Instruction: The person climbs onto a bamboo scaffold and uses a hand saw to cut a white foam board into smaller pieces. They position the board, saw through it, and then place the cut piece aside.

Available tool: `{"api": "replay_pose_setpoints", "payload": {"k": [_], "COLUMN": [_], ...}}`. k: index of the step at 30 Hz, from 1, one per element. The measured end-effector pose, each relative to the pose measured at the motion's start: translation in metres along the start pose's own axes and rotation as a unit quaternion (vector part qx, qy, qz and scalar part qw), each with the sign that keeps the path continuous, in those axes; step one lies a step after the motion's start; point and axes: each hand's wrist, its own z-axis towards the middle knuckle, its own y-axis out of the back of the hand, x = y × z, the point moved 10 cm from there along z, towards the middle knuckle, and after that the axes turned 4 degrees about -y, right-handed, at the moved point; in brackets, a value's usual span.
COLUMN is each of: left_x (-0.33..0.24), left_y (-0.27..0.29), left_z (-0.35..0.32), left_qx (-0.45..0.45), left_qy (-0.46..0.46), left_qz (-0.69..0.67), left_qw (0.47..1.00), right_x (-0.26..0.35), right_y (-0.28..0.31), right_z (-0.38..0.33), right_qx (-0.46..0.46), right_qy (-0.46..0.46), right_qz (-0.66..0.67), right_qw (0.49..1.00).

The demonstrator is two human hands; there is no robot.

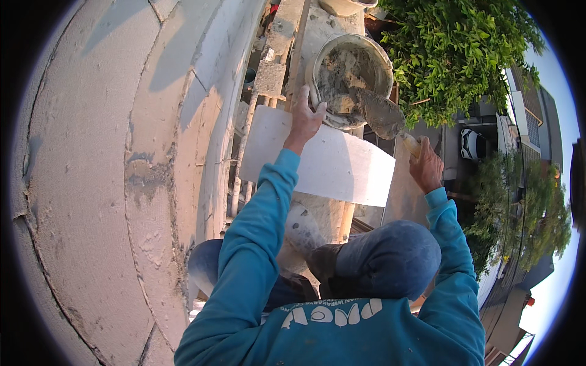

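A round bucket (313,72) of grey mortar (347,70) stands ahead of me on the planks. My left hand (306,119) grips its near left rim, thumb and forefinger spread along the edge. In my right hand (426,165) is the handle of a trowel (382,114). Its mortar-coated blade crosses the bucket's near right rim, with the tip over the mortar. A pale, smooth building block (342,160) lies crosswise between the bucket and my knees, partly under my left hand and wrist.
A wall of large pale blocks (91,165) rises on my left. Narrow planks (323,210) and bars bear the things ahead. Another container (345,6) stands beyond the bucket. On the right are a leafy tree (458,49) and a drop to a parked white car (473,144) far below.
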Motion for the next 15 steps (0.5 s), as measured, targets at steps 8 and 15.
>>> {"api": "replay_pose_setpoints", "payload": {"k": [8,15], "left_x": [0.024,0.012], "left_y": [-0.015,-0.021], "left_z": [0.001,0.001], "left_qx": [0.021,0.036], "left_qy": [-0.003,-0.005], "left_qz": [-0.035,-0.068], "left_qw": [0.999,0.997], "right_x": [0.035,0.081], "right_y": [-0.029,-0.099], "right_z": [0.031,0.045], "right_qx": [-0.035,0.107], "right_qy": [0.083,-0.051], "right_qz": [0.003,0.198], "right_qw": [0.996,0.973]}}
